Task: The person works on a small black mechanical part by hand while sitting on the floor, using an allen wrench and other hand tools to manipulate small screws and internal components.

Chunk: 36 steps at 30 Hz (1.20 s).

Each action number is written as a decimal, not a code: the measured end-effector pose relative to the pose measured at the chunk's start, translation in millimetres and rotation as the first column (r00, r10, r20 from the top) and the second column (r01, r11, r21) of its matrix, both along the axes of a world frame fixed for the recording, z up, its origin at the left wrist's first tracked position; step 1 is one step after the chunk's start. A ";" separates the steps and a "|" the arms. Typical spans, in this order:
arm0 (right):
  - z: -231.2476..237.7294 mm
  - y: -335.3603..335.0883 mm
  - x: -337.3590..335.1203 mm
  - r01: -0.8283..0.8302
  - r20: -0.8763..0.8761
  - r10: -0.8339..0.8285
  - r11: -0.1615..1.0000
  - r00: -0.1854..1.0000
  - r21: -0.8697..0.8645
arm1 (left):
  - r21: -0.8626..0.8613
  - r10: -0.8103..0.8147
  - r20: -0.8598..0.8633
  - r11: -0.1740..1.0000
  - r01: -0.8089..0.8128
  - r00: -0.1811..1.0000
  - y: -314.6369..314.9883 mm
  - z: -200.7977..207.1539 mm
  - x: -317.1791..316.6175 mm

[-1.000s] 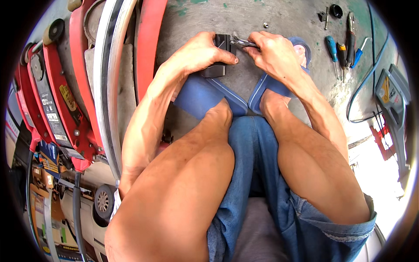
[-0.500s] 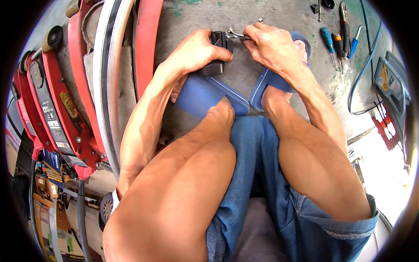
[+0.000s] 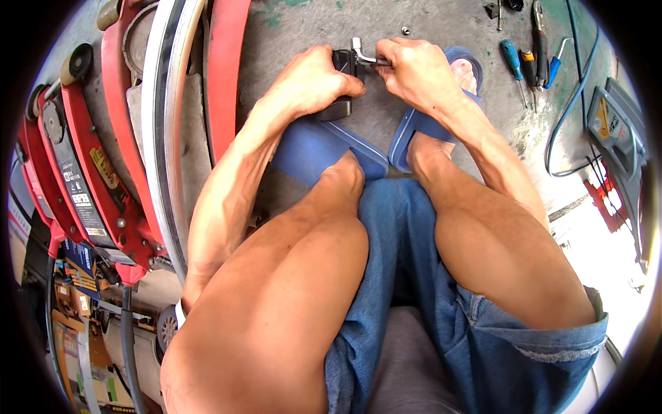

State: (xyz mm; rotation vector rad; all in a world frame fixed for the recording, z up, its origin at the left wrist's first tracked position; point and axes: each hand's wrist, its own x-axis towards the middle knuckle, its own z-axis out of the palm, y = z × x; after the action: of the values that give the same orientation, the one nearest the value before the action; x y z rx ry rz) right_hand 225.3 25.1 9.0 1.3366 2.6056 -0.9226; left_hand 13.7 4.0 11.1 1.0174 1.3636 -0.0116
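My left hand (image 3: 317, 79) is closed around a black block-shaped part (image 3: 336, 109) with a dark, flat-sided end, held above the floor between my feet. What exactly this part is, I cannot make out. In my right hand (image 3: 414, 72) is a chrome L-shaped socket wrench (image 3: 365, 58), gripped by its shank. The wrench's bent socket end stands up beside the right side of the black part. Whether the two touch is unclear. A small metal nut (image 3: 405, 31) lies on the floor just beyond my right hand.
Red floor jacks (image 3: 103, 172) and a curved silver rim (image 3: 162, 103) stand to the left. At the far right lie a blue screwdriver (image 3: 512, 61), pliers (image 3: 540, 34), a blue hose (image 3: 569, 131) and a grey tool case (image 3: 616, 127). Blue slippers (image 3: 314, 148) are on my feet.
The wrench has turned in my right hand, so its socket end now points up beside the black part. My right hand has shifted slightly left; the left keeps its hold.
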 end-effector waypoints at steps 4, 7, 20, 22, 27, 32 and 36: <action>2.7 9.7 -5.3 0.003 0.016 -0.001 0.995 1.000 -0.103 | -0.040 -0.016 -0.006 0.999 0.016 1.000 1.1 -0.1 -0.5; 9.6 26.2 -9.0 0.034 -0.089 -0.056 0.974 0.994 -0.226 | 0.022 0.014 -0.055 1.000 -0.012 0.998 -6.1 -6.6 0.8; 21.1 71.7 8.1 -0.212 -0.110 0.188 0.937 0.976 -0.278 | -0.049 0.046 -0.051 0.998 -0.049 0.998 -0.1 5.1 3.9; 18.7 74.3 5.2 -0.175 -0.085 0.154 0.911 0.984 -0.373 | -0.045 0.038 -0.061 0.998 -0.040 0.997 -0.2 5.3 3.4; 11.0 73.9 5.5 -0.091 -0.116 0.040 0.877 0.992 -0.472 | -0.033 0.041 -0.073 0.999 -0.043 0.996 -4.5 -1.4 1.9; -2.0 75.6 10.8 -0.221 -0.206 0.138 0.861 0.969 -0.458 | -0.061 0.018 -0.072 0.998 -0.022 0.997 0.0 2.0 2.6; -9.4 74.8 11.9 -0.278 -0.267 0.191 0.898 0.945 -0.342 | -0.060 0.013 -0.069 0.998 -0.017 0.998 -0.3 -0.2 2.2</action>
State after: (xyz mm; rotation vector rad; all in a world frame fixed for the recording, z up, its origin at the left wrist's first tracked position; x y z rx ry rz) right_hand 237.2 99.9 -0.4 0.8401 2.4854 -1.5093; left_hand 15.9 3.7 10.9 0.9637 1.4248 -0.0761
